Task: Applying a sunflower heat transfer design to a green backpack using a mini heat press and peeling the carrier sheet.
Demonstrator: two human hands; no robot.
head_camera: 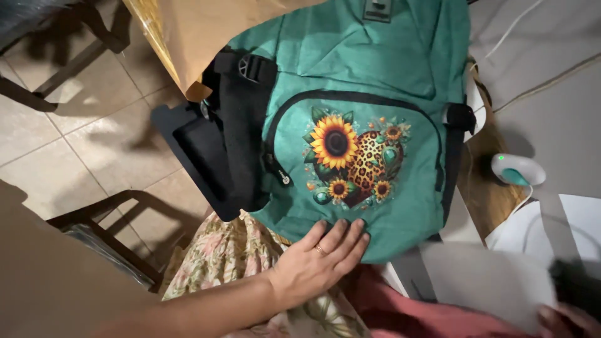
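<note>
Your left hand (318,258) lies flat, fingers spread and gripping nothing, on the teal backpack's (369,75) bottom edge; your right hand (566,319), blurred, pinches a white sheet (494,281).

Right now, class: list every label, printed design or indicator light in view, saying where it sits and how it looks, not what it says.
Label: small dark grey rectangle, top of the green backpack.
Printed design: middle of the front pocket; sunflowers around a leopard-patterned heart.
Indicator light: green dot on a white and teal device, to the right.
</note>
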